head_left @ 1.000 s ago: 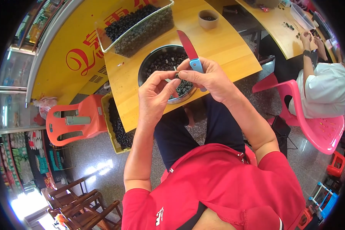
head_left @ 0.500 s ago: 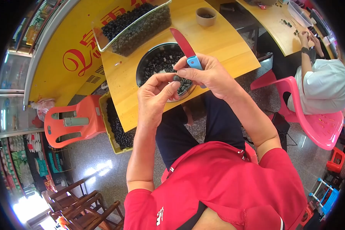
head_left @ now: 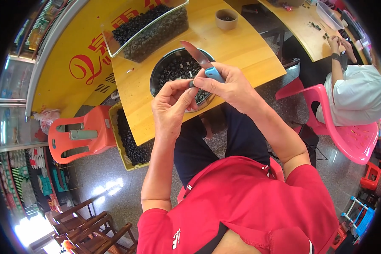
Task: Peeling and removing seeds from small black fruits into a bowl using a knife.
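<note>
Between the thumb and fingers of my left hand [head_left: 172,99] is a small dark round piece [head_left: 192,84], like those in the bowl below. My right hand [head_left: 224,84] grips a folding knife by its blue handle [head_left: 214,74]. The knife's blade [head_left: 195,54] points up and away to the left, reflecting some red. My right thumb tip meets the dark piece beside my left fingertips. Beneath both hands sits a round dark bowl [head_left: 155,73] with many small black ring-like pieces in it, partly hidden by my hands.
A clear bin [head_left: 156,36] heaped with black pieces stands at the far left of the wooden table [head_left: 241,51]. A small tan cup [head_left: 227,20] is farther back. A yellow crate [head_left: 119,137] sits by an orange chair [head_left: 82,133]. Another person [head_left: 351,91] works at the right.
The knife has tilted further left and its blade has come lower and nearer. My hands have closed together around the dark piece, which now shows less.
</note>
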Demonstrator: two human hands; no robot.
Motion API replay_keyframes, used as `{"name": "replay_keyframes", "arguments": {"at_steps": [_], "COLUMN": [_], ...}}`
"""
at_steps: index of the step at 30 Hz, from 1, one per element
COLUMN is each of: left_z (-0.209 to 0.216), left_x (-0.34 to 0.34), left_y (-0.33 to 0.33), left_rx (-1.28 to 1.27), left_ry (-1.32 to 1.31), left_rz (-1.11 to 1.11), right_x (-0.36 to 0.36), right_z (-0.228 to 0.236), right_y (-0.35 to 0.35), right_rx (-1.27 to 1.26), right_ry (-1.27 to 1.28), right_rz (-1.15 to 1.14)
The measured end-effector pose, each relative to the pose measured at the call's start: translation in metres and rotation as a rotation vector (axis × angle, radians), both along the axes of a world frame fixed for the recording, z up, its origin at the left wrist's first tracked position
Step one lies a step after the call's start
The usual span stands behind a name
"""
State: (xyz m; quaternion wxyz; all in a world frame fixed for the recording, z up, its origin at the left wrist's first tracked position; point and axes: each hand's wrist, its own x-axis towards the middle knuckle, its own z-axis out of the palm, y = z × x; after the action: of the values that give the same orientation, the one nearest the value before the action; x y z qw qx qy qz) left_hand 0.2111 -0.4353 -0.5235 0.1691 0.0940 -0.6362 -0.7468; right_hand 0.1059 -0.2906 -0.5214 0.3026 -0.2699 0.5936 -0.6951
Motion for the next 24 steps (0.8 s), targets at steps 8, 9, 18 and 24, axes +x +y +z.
{"name": "replay_keyframes", "arguments": {"at_steps": [8,9,18,24], "left_z": [-0.003,-0.004,-0.027,-0.028], "left_x": [0.003,0.002,-0.005,-0.006], "left_y": [-0.001,-0.001,-0.002,0.003], "left_rx": [0.152,0.214,0.786,0.634], "left_ry": [-0.031,-0.034,0.079,0.103], "left_rz": [-0.021,-0.028,-0.196,-0.142], "right_x": [0.001,0.001,0.001,0.001], "right_z": [0.001,0.001,-0.003,-0.002], "right_y": [0.000,0.000,-0.001,-0.001], "right_rx": [-0.099,-0.100,-0.127,-0.096], "right_ry": [-0.166,-0.167,-0.059,-0.022], "right_rz": [0.048,0.047,0.047,0.005]}}
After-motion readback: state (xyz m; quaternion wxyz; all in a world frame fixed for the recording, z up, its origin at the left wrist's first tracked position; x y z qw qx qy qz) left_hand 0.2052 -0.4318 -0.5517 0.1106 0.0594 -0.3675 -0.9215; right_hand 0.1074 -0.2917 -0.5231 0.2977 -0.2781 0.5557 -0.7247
